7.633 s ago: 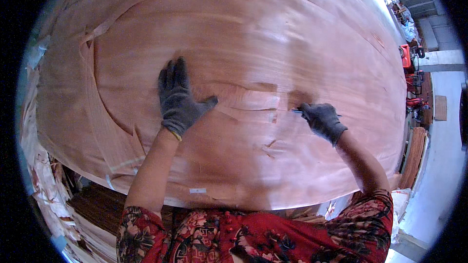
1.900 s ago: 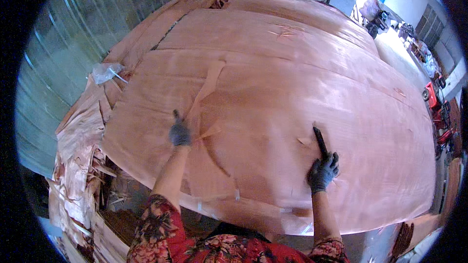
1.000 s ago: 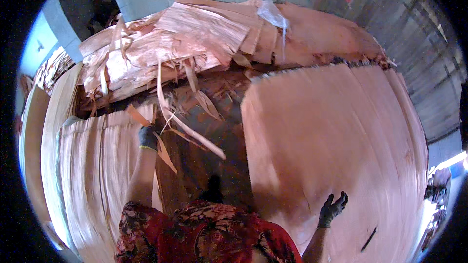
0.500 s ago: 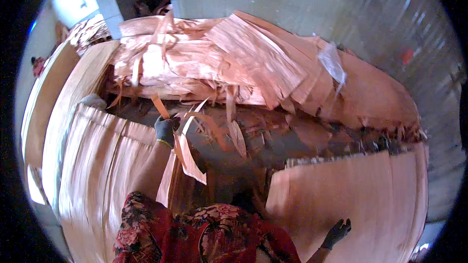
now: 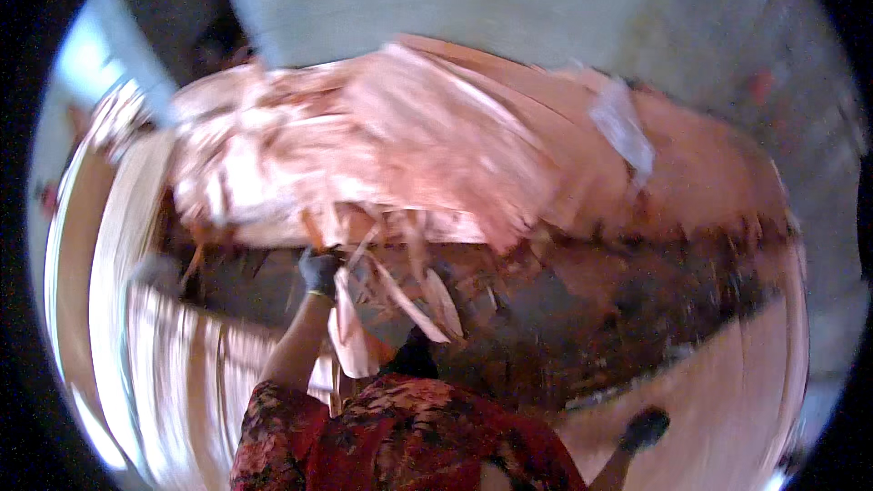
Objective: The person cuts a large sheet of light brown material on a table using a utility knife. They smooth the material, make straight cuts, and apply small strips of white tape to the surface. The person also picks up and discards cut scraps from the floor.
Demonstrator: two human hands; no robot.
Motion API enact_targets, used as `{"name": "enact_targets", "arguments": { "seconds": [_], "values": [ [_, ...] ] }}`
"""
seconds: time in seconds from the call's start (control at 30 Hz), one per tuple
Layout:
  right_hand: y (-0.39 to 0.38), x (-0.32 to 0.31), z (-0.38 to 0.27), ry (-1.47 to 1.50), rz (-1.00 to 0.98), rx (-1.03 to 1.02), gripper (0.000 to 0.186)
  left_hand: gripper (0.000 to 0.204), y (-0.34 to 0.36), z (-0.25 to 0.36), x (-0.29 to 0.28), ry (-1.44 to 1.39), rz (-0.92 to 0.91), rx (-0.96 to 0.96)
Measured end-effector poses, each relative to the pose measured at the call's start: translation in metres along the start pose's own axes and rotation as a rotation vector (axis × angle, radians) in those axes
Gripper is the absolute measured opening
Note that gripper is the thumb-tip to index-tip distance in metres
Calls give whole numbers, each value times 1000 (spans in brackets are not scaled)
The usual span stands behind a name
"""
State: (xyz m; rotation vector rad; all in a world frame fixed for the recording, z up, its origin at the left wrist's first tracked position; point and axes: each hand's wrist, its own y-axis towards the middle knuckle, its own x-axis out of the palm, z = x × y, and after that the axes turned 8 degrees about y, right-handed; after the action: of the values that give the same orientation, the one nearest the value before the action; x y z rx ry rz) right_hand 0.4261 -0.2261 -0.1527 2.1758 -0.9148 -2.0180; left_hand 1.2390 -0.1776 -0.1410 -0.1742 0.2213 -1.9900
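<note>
My left hand [image 5: 320, 273], in a dark grey work glove, is closed around several torn veneer strips [image 5: 351, 342]. One end of the strips sticks up past the fingers and the rest hangs down below the hand. The hand is over the gap in front of a heap of crumpled wood veneer [image 5: 364, 145]. On the right, my gloved right hand [image 5: 646, 429] is over a stack of veneer sheets [image 5: 718, 391]. Motion blur smears its fingers, and whether it touches the top sheet cannot be made out.
Another veneer stack [image 5: 205, 373] stands at the left front, with taller curved stacks [image 5: 136, 209] beyond it. Loose scraps [image 5: 436, 300] hang and lie in the dark gap. A translucent plastic piece [image 5: 623, 132] lies on the heap's right side. A grey wall [image 5: 436, 0] rises behind.
The view has swung and blurred, so the heap sits lower in it. My left hand still holds the strips and appears nearer the heap's front edge. My right hand's fingers, apart before, are now smeared.
</note>
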Motion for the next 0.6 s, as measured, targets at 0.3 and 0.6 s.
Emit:
{"name": "enact_targets", "arguments": {
  "seconds": [0.3, 0.6],
  "values": [
    [22, -49, -81, -70, -79, 58, 13, 67, 252, 104, 181, 917, -198, 375],
    [16, -37, -78, 21, -8, 206, 26, 119, 253, 189, 378, 1999, -217, 2014]
  ]
}}
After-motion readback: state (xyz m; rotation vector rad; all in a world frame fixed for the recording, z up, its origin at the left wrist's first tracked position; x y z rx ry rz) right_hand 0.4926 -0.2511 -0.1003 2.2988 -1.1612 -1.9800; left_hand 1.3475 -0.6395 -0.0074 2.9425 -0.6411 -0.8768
